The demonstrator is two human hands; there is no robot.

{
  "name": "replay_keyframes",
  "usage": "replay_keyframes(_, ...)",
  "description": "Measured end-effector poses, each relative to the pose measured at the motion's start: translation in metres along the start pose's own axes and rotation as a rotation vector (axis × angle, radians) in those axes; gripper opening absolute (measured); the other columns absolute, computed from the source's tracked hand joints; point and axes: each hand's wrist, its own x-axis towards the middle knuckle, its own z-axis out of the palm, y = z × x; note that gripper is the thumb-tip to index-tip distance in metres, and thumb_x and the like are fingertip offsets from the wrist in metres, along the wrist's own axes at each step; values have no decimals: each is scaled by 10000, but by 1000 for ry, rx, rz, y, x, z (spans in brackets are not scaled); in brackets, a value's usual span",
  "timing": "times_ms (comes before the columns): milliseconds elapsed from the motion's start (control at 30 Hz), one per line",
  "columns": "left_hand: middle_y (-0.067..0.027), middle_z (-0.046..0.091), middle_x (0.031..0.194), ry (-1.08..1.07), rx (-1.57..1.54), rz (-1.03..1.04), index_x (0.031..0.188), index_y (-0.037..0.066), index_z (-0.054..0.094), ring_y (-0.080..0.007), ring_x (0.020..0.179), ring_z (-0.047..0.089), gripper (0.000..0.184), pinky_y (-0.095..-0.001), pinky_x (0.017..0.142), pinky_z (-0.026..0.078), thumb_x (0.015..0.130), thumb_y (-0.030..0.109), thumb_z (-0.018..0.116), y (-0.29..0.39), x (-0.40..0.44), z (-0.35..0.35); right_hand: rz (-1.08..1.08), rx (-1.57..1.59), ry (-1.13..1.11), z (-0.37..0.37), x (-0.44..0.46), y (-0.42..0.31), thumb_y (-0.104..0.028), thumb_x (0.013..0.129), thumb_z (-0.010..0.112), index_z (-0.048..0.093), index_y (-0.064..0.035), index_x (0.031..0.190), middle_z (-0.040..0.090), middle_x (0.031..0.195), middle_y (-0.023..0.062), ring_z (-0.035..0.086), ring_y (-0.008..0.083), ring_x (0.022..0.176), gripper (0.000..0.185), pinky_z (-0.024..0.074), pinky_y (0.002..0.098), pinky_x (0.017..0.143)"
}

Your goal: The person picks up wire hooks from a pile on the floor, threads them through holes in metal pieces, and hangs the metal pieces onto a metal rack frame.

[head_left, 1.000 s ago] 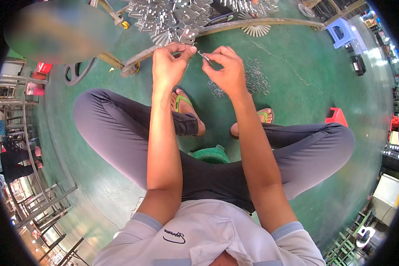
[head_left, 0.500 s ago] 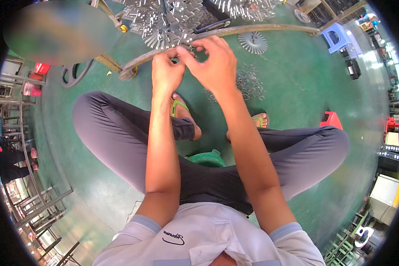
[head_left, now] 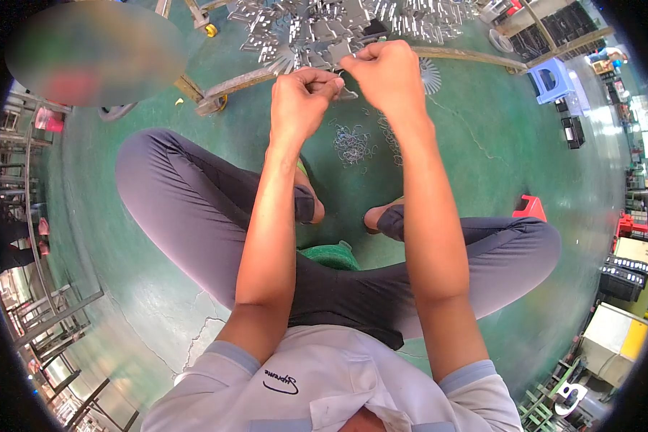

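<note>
My left hand [head_left: 300, 101] is closed in a pinch, thumb against fingers. A small bent metal piece [head_left: 348, 93] shows at its fingertips. Close on its right, my right hand [head_left: 390, 75] is also pinched, its fingertips at the lower edge of the flat metal plates [head_left: 342, 50]. Whatever lies between the right fingertips is too small or hidden to name. Those plates belong to a dense cluster of shiny metal parts [head_left: 273, 32] beyond both hands. Beneath the hands, a heap of thin wire rings or clips [head_left: 353, 144] lies on the green floor.
A wooden rail [head_left: 245, 83] runs across beyond my hands. A fanned ring of metal pieces [head_left: 430, 76] lies partly behind my right hand. I sit on a green stool [head_left: 331, 255]. A blue stool [head_left: 551, 79] and a red stool [head_left: 530, 207] stand to the right.
Both hands have shifted right in the view and drawn apart at the fingertips. A metal piece now shows at the left fingertips. The view has turned slightly, uncovering more of the wire heap.
</note>
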Motion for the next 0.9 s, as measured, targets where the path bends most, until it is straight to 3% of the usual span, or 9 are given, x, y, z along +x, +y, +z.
replay_keyframes(133,-59,758,796,-14,-51,15,975,-9,786,-75,728,678,153,-230,642,492,900,124,787,0,-1,4,-6,-5,-53,-11,4,10,-294,724,812,775,13,799,690,684,221,714,361,668,319,568,432,681)
replay_keyframes(233,-78,751,817,9,-80,70,947,-27,786,-120,717,701,132,-268,670,535,861,72,794,-4,1,6,18,15,-74,-16,3,16,-306,730,814,774,11,805,685,663,206,712,332,648,328,565,425,674)
replay_keyframes(400,-55,751,857,22,-80,86,975,-19,786,-86,766,684,143,-231,678,501,893,98,791,-7,2,6,64,49,-117,-22,2,19,-321,741,812,775,12,820,687,662,195,710,297,644,343,560,414,675)
replay_keyframes(833,-83,727,903,34,88,219,999,-15,784,-136,775,673,159,-276,712,524,872,79,793,-6,1,3,30,67,-86,-18,-5,13,-306,733,800,753,34,785,646,629,214,684,308,608,347,545,419,649)
replay_keyframes(900,-103,727,882,60,118,305,976,0,786,-180,711,660,133,-316,670,512,860,65,782,-7,1,5,32,62,-90,-17,-8,10,-305,729,800,749,34,769,633,613,214,674,309,591,345,540,419,639)
